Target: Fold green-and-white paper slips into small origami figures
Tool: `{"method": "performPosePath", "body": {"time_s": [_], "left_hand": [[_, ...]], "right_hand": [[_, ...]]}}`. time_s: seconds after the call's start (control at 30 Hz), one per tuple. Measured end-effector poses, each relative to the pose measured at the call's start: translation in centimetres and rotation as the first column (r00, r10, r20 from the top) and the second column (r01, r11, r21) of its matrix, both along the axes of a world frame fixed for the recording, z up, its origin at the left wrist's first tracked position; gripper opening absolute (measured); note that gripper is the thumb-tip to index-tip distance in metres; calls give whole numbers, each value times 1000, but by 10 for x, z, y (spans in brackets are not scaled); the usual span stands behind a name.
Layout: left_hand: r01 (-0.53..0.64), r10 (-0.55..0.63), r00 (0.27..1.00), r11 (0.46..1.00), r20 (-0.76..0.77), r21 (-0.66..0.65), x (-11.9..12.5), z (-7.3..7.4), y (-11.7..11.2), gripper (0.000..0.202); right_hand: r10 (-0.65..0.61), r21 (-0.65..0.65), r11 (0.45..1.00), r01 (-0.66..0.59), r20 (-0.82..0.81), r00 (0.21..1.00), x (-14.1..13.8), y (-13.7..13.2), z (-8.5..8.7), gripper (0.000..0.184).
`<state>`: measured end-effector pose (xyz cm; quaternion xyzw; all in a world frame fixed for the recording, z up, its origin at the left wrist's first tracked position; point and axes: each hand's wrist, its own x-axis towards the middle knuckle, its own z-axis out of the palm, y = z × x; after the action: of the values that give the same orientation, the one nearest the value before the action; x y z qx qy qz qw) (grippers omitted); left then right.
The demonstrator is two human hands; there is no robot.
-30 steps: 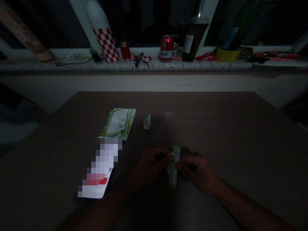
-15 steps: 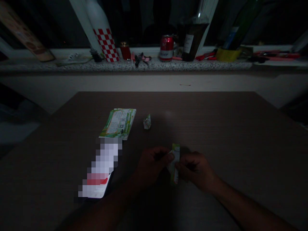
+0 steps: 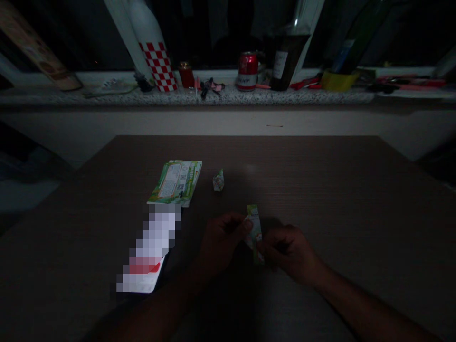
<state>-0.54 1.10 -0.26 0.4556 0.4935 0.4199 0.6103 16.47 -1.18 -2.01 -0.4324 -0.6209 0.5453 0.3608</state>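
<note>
Between my two hands is a narrow strip of folded paper [image 3: 255, 228], green and white with print, standing roughly lengthwise away from me above the table. My left hand [image 3: 225, 240] pinches its left edge near the upper part with thumb and fingers. Lower down, on its right edge, the fingertips of my right hand [image 3: 288, 249] are closed on it. Beyond the left hand sits a small folded paper piece [image 3: 218, 181] with a pointed top, in similar colours. A stack of green printed leaflets [image 3: 174, 183] lies to its left.
A lit phone [image 3: 146, 282], mostly pixelated, lies left of my hands on the dark wooden table [image 3: 320, 175]. Behind the table, the stone windowsill [image 3: 221, 99] holds a checkered bottle [image 3: 157, 64], a red can [image 3: 247, 71], a dark bottle [image 3: 281, 66] and a yellow container [image 3: 338, 80]. Light is dim.
The paper strip has shifted slightly left and away from me, and its top now leans left. My left hand has moved a little left; the right hand stays nearly in place.
</note>
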Motion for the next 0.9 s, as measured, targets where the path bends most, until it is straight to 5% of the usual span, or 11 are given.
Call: {"method": "performPosePath", "body": {"time_s": [0.23, 0.4, 0.53, 0.6, 0.7, 0.8, 0.9], "left_hand": [[-27, 27, 1000, 1000, 8, 2, 0, -1, 2, 22], [-59, 55, 984, 998, 172, 14, -1, -8, 1, 27], [-8, 18, 998, 989, -68, 150, -4, -5, -4, 32], [-4, 118, 945, 936, -305, 351, -7, 0, -7, 34], [222, 135, 859, 772, -495, 595, -11, 7, -10, 42], [407, 77, 821, 617, -566, 674, -12, 5, -10, 29], [417, 93, 832, 547, -547, 726, -11, 0, -8, 13]], "right_hand": [[-16, -44, 999, 14, -48, 999, 0, 0, 2, 38], [-29, -208, 978, -27, -261, 965, 5, 5, 1, 35], [-121, -404, 910, -89, -466, 876, 9, 10, -3, 32], [-183, -473, 874, -111, -532, 826, 10, 11, -3, 29], [-203, -514, 840, -170, -590, 782, 11, 12, -1, 27], [-175, -522, 824, -220, -605, 777, 13, 13, 2, 30], [-169, -509, 829, -229, -621, 766, 13, 14, 2, 34]]}}
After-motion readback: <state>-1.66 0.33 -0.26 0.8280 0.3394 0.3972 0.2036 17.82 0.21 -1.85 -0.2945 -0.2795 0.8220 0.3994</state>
